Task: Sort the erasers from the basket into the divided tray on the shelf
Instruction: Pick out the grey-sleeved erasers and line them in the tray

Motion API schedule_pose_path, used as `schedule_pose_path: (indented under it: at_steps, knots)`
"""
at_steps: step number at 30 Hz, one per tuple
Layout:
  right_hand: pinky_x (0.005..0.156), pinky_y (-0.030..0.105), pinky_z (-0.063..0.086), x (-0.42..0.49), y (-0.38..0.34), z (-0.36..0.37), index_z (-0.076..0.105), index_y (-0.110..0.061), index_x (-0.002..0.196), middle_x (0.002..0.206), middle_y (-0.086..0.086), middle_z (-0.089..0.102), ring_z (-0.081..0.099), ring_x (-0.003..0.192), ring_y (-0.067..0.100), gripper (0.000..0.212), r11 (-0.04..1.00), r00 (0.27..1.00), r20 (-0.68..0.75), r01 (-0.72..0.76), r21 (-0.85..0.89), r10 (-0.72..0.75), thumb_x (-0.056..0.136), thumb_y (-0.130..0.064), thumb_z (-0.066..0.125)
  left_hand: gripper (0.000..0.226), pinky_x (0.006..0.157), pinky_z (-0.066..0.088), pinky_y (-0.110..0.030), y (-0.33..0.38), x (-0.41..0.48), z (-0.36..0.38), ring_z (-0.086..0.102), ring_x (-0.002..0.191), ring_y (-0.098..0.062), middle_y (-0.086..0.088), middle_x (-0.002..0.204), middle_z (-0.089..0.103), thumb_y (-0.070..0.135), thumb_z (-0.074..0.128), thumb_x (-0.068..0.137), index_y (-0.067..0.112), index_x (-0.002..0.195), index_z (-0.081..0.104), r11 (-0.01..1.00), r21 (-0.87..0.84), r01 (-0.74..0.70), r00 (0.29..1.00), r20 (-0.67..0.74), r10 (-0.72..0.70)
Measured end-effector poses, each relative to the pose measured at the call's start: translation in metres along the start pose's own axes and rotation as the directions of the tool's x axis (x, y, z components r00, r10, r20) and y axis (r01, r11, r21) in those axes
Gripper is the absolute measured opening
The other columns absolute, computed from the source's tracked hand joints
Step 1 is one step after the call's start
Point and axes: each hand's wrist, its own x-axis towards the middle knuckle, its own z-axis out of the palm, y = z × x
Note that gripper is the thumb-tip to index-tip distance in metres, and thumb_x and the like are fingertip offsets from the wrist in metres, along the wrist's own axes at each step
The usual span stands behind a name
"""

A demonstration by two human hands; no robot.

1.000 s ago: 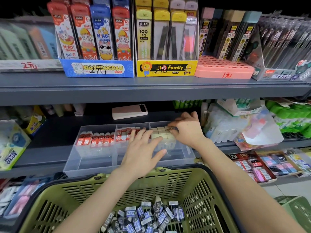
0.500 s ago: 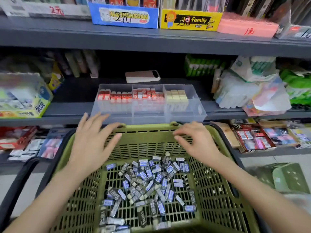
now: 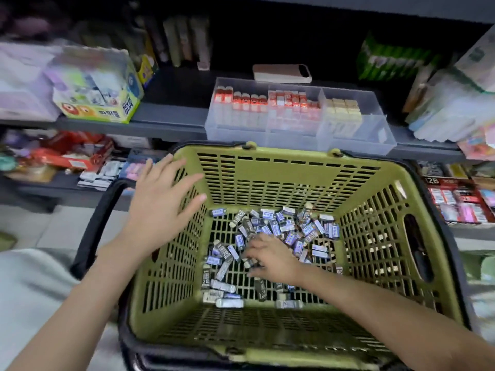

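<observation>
A green plastic basket (image 3: 281,159) stands in front of me with several small blue-and-grey wrapped erasers (image 3: 270,226) strewn over its bottom. My right hand (image 3: 269,257) is down inside the basket, fingers curled onto the eraser pile; whether it grips one is hidden. My left hand (image 3: 163,202) hovers flat with fingers spread over the basket's left rim, holding nothing. The clear divided tray (image 3: 375,137) sits on the shelf behind the basket, with red-and-white erasers (image 3: 249,103) in its left and middle sections and beige erasers (image 3: 344,109) in its right section.
A phone (image 3: 281,73) lies on the shelf behind the tray. A glue box (image 3: 99,87) stands at left, green packs (image 3: 391,60) and bagged goods (image 3: 450,103) at right. Lower shelves hold stationery packs (image 3: 460,202). The basket's black handle (image 3: 99,218) hangs at left.
Both hands left the tray and came back toward the basket. My right hand dropped to the eraser pile; my left hand stayed over the left rim. The view tilted downward.
</observation>
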Motion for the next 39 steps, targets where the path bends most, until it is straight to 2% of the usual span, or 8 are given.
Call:
schedule_pose_path:
  at_steps: [3, 6, 17, 25, 27, 30, 33, 39]
  knots:
    - [0.093, 0.036, 0.033, 0.016, -0.022, 0.014, 0.066, -0.018, 0.111, 0.109, 0.0, 0.064, 0.045, 0.108, 0.019, 0.034, 0.98, 0.98, 0.034, 0.195, -0.043, -0.194, 0.084, -0.039, 0.063, 0.062, 0.111, 0.023, -0.058, -0.001, 0.0, 0.0, 0.038, 0.133, -0.041, -0.022, 0.135, 0.052, 0.051, 0.032, 0.087, 0.01, 0.121, 0.065, 0.999, -0.028, 0.027, 0.999, 0.018, -0.026]
    - [0.089, 0.033, 0.036, 0.023, -0.045, 0.034, 0.067, -0.015, 0.107, 0.094, 0.003, 0.069, 0.05, 0.101, 0.021, 0.033, 0.993, 0.988, 0.1, 0.109, 0.045, -0.113, 0.087, -0.04, 0.06, 0.061, 0.109, 0.027, -0.059, -0.004, 0.001, 0.002, 0.037, 0.134, -0.04, -0.022, 0.135, 0.052, 0.051, 0.033, 0.088, 0.011, 0.122, 0.064, 0.999, -0.043, 0.029, 0.999, 0.018, -0.028]
    - [0.09, 0.034, 0.042, 0.039, -0.07, 0.048, 0.046, -0.026, 0.137, 0.125, 0.011, 0.055, 0.047, 0.12, 0.029, 0.053, 1.0, 0.951, 0.309, -0.007, -0.013, 0.011, 0.092, -0.053, 0.045, 0.06, 0.111, 0.023, -0.046, -0.006, 0.0, 0.004, 0.036, 0.135, -0.032, -0.014, 0.137, 0.051, 0.055, 0.034, 0.089, 0.017, 0.126, 0.061, 0.996, -0.087, 0.031, 0.999, -0.016, -0.033]
    - [0.079, 0.022, 0.039, 0.027, -0.067, 0.048, 0.061, -0.014, 0.099, 0.101, 0.0, 0.06, 0.052, 0.095, 0.013, 0.02, 0.921, 0.976, 0.213, -0.118, 0.372, 0.039, 0.081, -0.017, 0.069, 0.061, 0.112, 0.022, -0.046, -0.007, 0.0, 0.003, 0.034, 0.136, -0.03, -0.012, 0.138, 0.05, 0.057, 0.034, 0.088, 0.018, 0.126, 0.061, 0.992, -0.122, 0.042, 0.999, -0.008, -0.043]
    - [0.068, 0.013, 0.043, 0.021, -0.065, 0.036, 0.058, -0.014, 0.092, 0.088, -0.006, 0.06, 0.055, 0.079, 0.003, 0.016, 0.782, 0.968, 0.211, -0.233, 0.579, 0.132, 0.081, -0.01, 0.069, 0.051, 0.114, 0.019, -0.047, -0.005, -0.001, 0.004, 0.038, 0.134, -0.031, -0.014, 0.135, 0.053, 0.05, 0.045, 0.089, 0.015, 0.121, 0.065, 0.994, -0.111, 0.013, 0.999, -0.042, -0.017]
    - [0.064, 0.016, 0.052, 0.014, -0.054, -0.004, 0.054, -0.008, 0.09, 0.081, 0.001, 0.064, 0.064, 0.065, 0.005, 0.016, 0.24, 0.926, 0.201, -0.285, 0.928, 0.321, 0.081, -0.003, 0.067, 0.032, 0.111, 0.029, -0.042, 0.01, 0.0, 0.008, 0.047, 0.127, -0.026, -0.009, 0.129, 0.058, 0.035, 0.052, 0.093, 0.014, 0.112, 0.068, 0.953, -0.299, 0.053, 0.992, -0.097, -0.086]
    - [0.067, 0.021, 0.055, 0.003, -0.039, -0.05, 0.058, -0.001, 0.091, 0.083, 0.01, 0.069, 0.068, 0.071, 0.016, 0.018, -0.159, 0.914, 0.173, -0.121, 0.98, 0.368, 0.076, -0.005, 0.067, 0.036, 0.097, 0.038, -0.027, 0.037, 0.007, 0.017, 0.052, 0.115, -0.011, 0.002, 0.128, 0.058, 0.04, 0.042, 0.097, 0.02, 0.121, 0.06, 0.814, -0.52, 0.258, 0.955, 0.264, -0.134]
    - [0.078, 0.03, 0.056, -0.028, 0.003, -0.081, 0.067, -0.001, 0.098, 0.093, 0.015, 0.07, 0.068, 0.084, 0.023, 0.024, -0.167, 0.927, 0.115, -0.058, 0.984, 0.357, 0.076, -0.011, 0.068, 0.023, 0.066, 0.06, -0.028, 0.077, 0.032, 0.042, 0.067, 0.081, -0.021, -0.017, 0.099, 0.062, 0.014, 0.042, 0.101, -0.001, 0.108, 0.058, 0.352, -0.711, 0.609, 0.758, 0.652, 0.004]
